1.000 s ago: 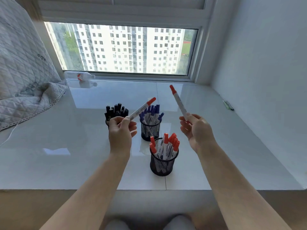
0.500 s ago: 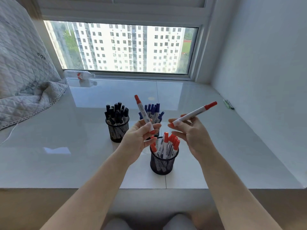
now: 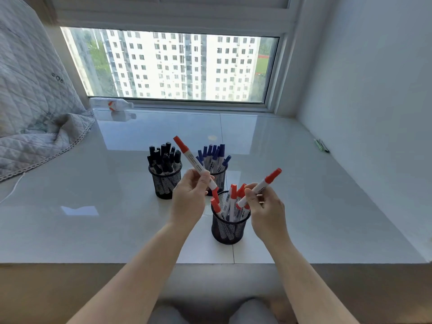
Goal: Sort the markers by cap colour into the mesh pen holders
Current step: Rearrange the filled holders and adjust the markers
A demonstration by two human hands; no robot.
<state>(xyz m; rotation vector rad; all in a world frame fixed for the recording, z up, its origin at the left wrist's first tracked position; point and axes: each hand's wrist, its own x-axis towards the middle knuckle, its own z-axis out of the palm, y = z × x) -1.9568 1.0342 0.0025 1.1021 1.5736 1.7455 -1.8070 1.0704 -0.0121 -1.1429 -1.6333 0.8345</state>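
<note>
Three black mesh pen holders stand on the white sill. The nearest holder (image 3: 230, 229) contains several red-capped markers. Behind it, the left holder (image 3: 165, 183) is full of black-capped markers and the right holder (image 3: 218, 175) holds blue-capped ones. My left hand (image 3: 189, 199) pinches a red-capped marker (image 3: 192, 161), cap up and tilted left, its lower end just over the near holder's rim. My right hand (image 3: 265, 208) pinches a second red-capped marker (image 3: 263, 185), cap pointing up and right, its lower end above the same holder.
A quilted grey blanket (image 3: 35, 118) covers the left end of the sill. A plastic bottle (image 3: 112, 105) lies by the window frame. Two green pens (image 3: 322, 145) lie along the right wall. The sill's front edge (image 3: 210, 263) runs just below my wrists.
Both hands have come inward and down over the near holder. The left marker swung from pointing right to upright; the right marker tipped from up-left to up-right and lowered.
</note>
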